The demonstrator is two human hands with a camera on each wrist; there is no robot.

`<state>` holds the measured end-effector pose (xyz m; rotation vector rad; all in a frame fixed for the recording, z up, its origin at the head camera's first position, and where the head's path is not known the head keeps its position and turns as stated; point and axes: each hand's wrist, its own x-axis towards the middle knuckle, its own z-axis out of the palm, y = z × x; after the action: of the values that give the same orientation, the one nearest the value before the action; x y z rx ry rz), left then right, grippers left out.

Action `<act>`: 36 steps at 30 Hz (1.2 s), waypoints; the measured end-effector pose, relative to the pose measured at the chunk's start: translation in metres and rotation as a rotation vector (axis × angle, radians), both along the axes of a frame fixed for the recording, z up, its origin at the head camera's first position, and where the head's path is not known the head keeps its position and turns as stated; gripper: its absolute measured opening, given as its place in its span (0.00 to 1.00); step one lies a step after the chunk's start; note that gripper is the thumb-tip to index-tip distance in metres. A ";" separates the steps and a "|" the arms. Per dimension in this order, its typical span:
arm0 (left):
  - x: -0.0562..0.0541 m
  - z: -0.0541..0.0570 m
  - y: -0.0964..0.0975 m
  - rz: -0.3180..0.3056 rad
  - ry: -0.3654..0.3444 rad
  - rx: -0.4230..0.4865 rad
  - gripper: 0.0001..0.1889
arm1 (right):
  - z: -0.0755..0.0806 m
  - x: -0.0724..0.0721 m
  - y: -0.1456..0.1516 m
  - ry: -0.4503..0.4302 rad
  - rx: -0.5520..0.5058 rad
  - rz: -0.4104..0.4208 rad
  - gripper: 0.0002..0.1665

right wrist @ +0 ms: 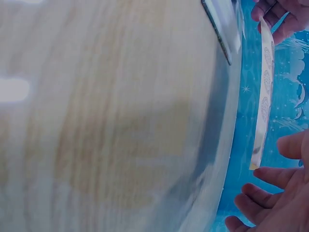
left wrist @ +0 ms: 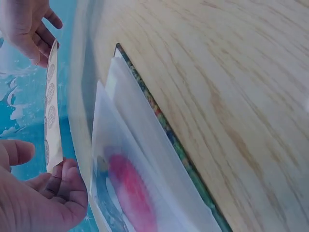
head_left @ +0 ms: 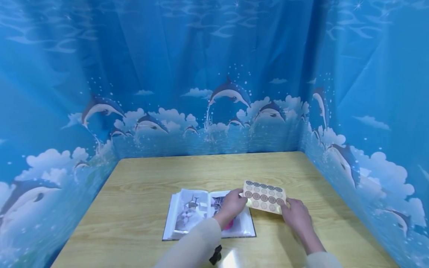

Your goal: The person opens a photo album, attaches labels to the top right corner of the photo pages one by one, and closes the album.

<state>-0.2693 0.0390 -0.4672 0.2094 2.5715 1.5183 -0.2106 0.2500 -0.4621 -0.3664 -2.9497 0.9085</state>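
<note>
A cream sheet of round stickers [head_left: 264,196], with rows of dark and pale brown circles, is tilted up above the table between both hands. My left hand [head_left: 232,204] pinches its left edge, thumb in front. At the opposite lower corner, my right hand [head_left: 296,216] holds the sheet with thumb and fingers. In the left wrist view the sheet [left wrist: 53,116] appears nearly edge-on. Under the left forearm lies an open photo album [head_left: 191,212] with pictures in clear sleeves; that arm hides part of its right page.
The wooden table [head_left: 134,208] extends around the album. Blue curtains [head_left: 167,74] printed with dolphins and clouds stand at the back and both sides. A small black item [head_left: 216,255] shows at the left sleeve.
</note>
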 end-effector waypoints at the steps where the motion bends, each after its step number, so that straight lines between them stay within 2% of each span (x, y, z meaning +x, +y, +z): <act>1: -0.001 0.001 -0.002 0.004 -0.004 0.013 0.25 | 0.001 -0.001 -0.001 0.008 -0.016 0.000 0.41; 9: -0.003 0.003 -0.015 0.065 0.004 0.096 0.27 | 0.004 -0.011 -0.011 0.022 -0.154 -0.021 0.44; 16: -0.002 0.000 -0.022 0.075 -0.040 0.254 0.31 | 0.002 -0.016 -0.018 0.040 -0.206 -0.037 0.43; 22: -0.003 -0.002 -0.025 0.097 -0.057 0.292 0.34 | 0.001 -0.019 -0.024 0.060 -0.259 -0.045 0.34; 26: -0.004 -0.003 -0.026 0.119 -0.054 0.319 0.34 | 0.000 -0.019 -0.027 0.077 -0.286 -0.048 0.30; 32: -0.004 -0.005 -0.027 0.161 -0.074 0.387 0.33 | -0.002 -0.020 -0.029 0.075 -0.331 -0.034 0.31; 36: -0.004 -0.007 -0.028 0.180 -0.104 0.439 0.25 | -0.003 -0.020 -0.030 0.074 -0.329 -0.025 0.31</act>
<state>-0.2730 0.0110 -0.4746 -0.0565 2.1973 2.0856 -0.2307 0.2196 -0.4654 -0.3680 -2.7201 1.3756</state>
